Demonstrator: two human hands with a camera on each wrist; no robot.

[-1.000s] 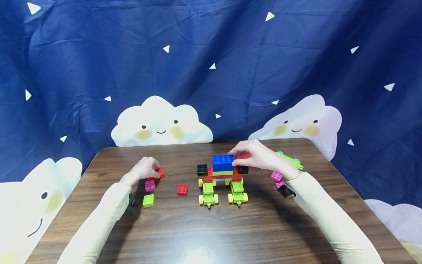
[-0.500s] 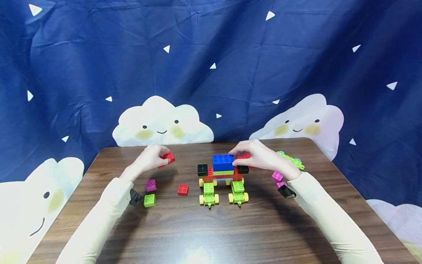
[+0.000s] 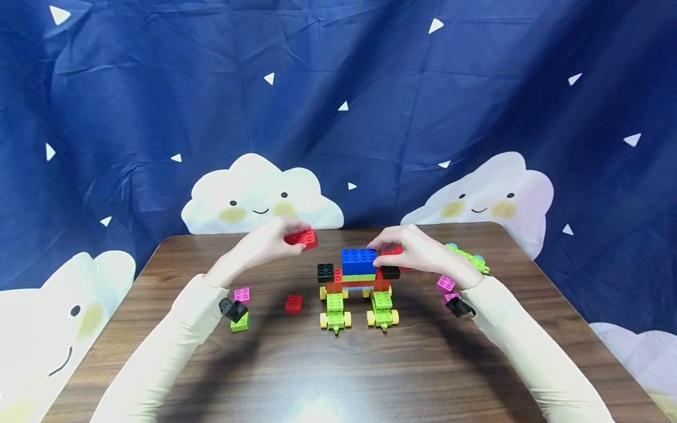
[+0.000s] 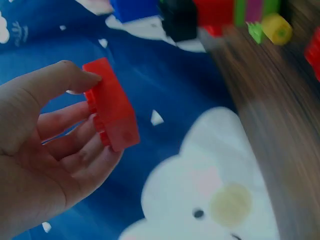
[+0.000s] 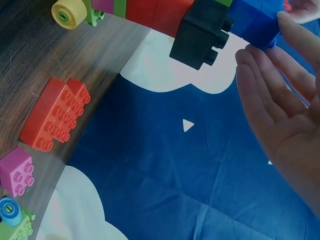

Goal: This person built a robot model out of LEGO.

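Note:
My left hand (image 3: 270,241) grips a red toy brick (image 3: 304,238) in the air, left of and behind a wheeled brick build. In the left wrist view the thumb presses one face of that brick (image 4: 112,105), with the fingers at its studded side. On top of the build sits a blue brick (image 3: 357,262); my right hand (image 3: 409,248) pinches its right end between thumb and fingers. Beneath the blue are a lime layer, red bricks, black bricks (image 3: 325,272) at both sides and two lime wheeled bases (image 3: 335,311) in front.
On the left of the table (image 3: 338,376) lie a pink brick (image 3: 241,294), a lime brick (image 3: 240,323) and a red brick (image 3: 293,304). Right of the build are red bricks (image 5: 52,115), pink bricks (image 3: 446,284) and a long lime piece (image 3: 471,257). A blue cloth (image 3: 338,106) hangs behind.
My left hand has lifted the red brick off the table's left side and carried it rightward and up toward the build. The right hand has stayed at the blue brick.

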